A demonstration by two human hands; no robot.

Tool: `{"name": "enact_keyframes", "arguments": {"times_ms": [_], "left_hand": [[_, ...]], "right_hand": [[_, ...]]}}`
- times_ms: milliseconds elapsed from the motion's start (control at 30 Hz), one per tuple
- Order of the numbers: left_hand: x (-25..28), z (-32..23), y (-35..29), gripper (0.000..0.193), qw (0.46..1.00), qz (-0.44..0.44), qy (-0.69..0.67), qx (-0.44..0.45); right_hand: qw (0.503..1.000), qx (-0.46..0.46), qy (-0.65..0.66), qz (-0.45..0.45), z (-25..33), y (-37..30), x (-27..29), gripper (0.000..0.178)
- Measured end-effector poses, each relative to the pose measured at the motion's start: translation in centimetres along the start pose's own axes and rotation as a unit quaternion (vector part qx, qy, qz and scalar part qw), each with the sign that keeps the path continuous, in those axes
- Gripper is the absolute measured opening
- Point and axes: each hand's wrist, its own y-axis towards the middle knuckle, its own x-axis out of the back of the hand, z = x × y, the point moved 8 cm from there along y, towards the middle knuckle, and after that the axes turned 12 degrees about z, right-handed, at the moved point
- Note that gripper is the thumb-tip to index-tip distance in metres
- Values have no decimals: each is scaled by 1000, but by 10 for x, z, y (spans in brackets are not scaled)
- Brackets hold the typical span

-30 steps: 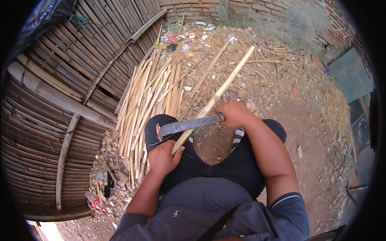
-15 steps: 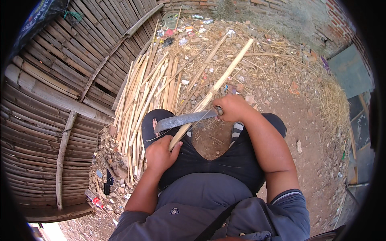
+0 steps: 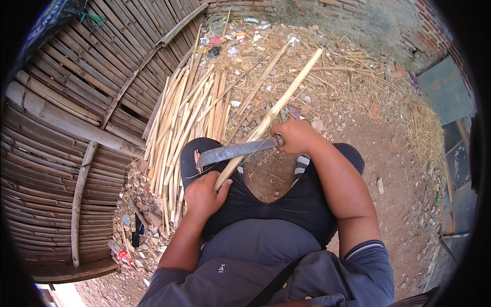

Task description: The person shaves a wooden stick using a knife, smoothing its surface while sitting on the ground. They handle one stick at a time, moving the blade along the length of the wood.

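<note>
A long pale bamboo strip (image 3: 287, 101) slants from my lap up toward the far right. My left hand (image 3: 207, 195) is closed round its near end, above my left thigh. In my right hand (image 3: 292, 137), closed on the handle, is a machete (image 3: 235, 151) with a broad, worn grey blade. The blade lies across the strip between my two hands, its tip pointing left over my left knee. Part of the strip is hidden beneath the blade. My right fingers hide most of the handle.
Left of my knee lies a pile of split bamboo strips (image 3: 176, 128), alongside a bamboo slat wall (image 3: 61, 169). A brick wall (image 3: 353, 20) stands at the back. Litter, straw (image 3: 422, 128) and stones cover the ground. A plastic bottle (image 3: 121, 253) lies at the lower left.
Both hands, the machete and the bamboo strip keep nearly the same place. My right hand and the blade have risen very slightly.
</note>
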Motion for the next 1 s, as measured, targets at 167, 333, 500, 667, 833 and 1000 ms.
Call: {"name": "enact_keyframes", "arguments": {"times_ms": [167, 333, 500, 667, 833, 1000], "left_hand": [[-1, 0, 0, 32, 1000, -10, 4, -6], [-1, 0, 0, 31, 1000, -21, 10, -18], [-1, -2, 0, 32, 999, -26, 18, -21], [0, -2, 0, 32, 1000, -14, 19, -12], [1, -4, 1, 32, 1000, -15, 20, -14], [1, -5, 1, 31, 1000, -16, 20, -16]], "right_hand": [[999, 25, 0, -34, 0, -2, 1, 38], [999, 20, 0, -33, 0, -1, 0, 39], [1000, 3, -4, 8, -4, 2, -6, 47], [1000, 1, -11, 16, -3, 2, -6, 47], [1000, 0, -12, 16, -2, 1, -5, 46], [1000, -5, -3, 22, -4, 2, -7, 47]]}}
